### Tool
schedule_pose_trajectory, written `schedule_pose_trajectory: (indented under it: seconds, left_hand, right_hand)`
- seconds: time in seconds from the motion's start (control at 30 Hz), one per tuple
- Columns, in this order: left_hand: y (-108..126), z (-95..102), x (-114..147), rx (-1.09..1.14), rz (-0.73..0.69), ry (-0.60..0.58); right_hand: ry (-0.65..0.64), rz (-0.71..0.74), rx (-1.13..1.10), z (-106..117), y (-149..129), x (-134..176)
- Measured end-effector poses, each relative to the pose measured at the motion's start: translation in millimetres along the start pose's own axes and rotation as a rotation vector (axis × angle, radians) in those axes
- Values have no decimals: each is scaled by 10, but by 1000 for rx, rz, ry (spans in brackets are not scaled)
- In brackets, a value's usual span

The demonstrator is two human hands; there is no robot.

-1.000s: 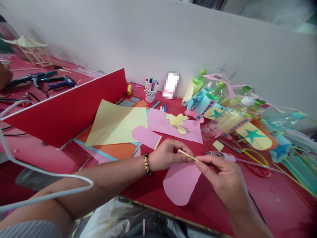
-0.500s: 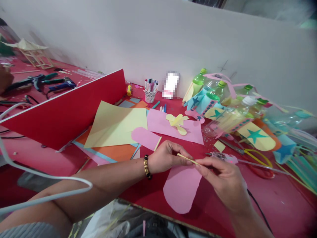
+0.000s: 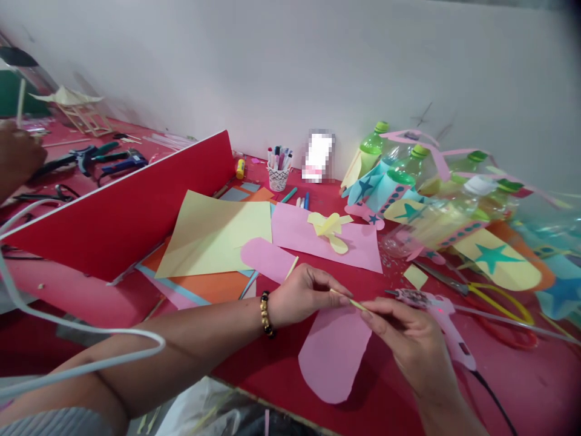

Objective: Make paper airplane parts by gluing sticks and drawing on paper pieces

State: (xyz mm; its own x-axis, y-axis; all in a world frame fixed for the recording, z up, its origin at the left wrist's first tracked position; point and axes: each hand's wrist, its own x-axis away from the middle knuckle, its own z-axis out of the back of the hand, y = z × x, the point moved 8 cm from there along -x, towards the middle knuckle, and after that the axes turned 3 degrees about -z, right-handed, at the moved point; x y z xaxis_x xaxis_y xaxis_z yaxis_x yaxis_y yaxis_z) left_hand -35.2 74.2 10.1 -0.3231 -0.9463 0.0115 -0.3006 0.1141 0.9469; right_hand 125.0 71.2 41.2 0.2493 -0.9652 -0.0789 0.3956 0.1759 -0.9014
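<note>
- Head camera: I see the left hand pinching the yellow strip between thumb and fingers.
- I have the right hand gripping the same strip near its other end, its fingertips just beside the left hand's.
- The pink paper piece hangs below the strip, rounded end toward the person; I can't tell whether that end touches the red table.
- On the left wrist I see 1 beaded bracelet, black and gold.
- Just beyond that wrist lies 1 pink cut-out, rounded at its far end, partly over the large yellow sheet.
- Right of that sheet, I see yellow cut-outs lying on the pink sheet.
- Near the right hand I find the pink glue gun, with scissors beyond it.
- Farther right, I see plastic bottles grouped with star-marked paper shapes.
- Against the wall stands 1 cup of pens.
- Past the upright red board, I spot 1 co-worker's hand near some pliers.
</note>
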Motion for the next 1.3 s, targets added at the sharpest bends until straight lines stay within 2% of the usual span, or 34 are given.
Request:
schedule_pose_trajectory:
  seconds: [0.17,0.3,0.5,0.6,0.7,0.8,0.87,1.0,1.1,1.17,1.3]
  left_hand:
    - [-2,34,0,18,44,56]
    - [27,76,-12,36,30,81]
    - [50,147,-51,-33,-10,93]
    - [204,225,-87,-68,-32,99]
    - [508,370,-89,-164,-80,95]
    - [855,541,-23,-344,-130,35]
    - [1021,657,45,-529,-110,-24]
    - [1143,762,159,-840,13,-225]
    - [1102,738,142,-954,71,-332]
    - [991,698,64,-1051,96,-385]
    - [684,667,-175,-1454,119,-442]
  right_hand:
    - [35,-69,-68,13,87,1]
    - [67,-103,-102,24,130,-19]
    - [48,-134,-117,9,209,-37]
    - [78,-111,-202,45,219,-51]
    - [126,-105,-245,81,238,-68]
    - [121,-113,-242,62,256,-89]
    - [108,-102,-228,44,244,-100]
    - [96,-78,-190,30,211,-106]
    - [84,-60,-185,18,201,-111]
    - [77,-51,-182,11,210,-116]
    - [69,-49,-141,3,240,-124]
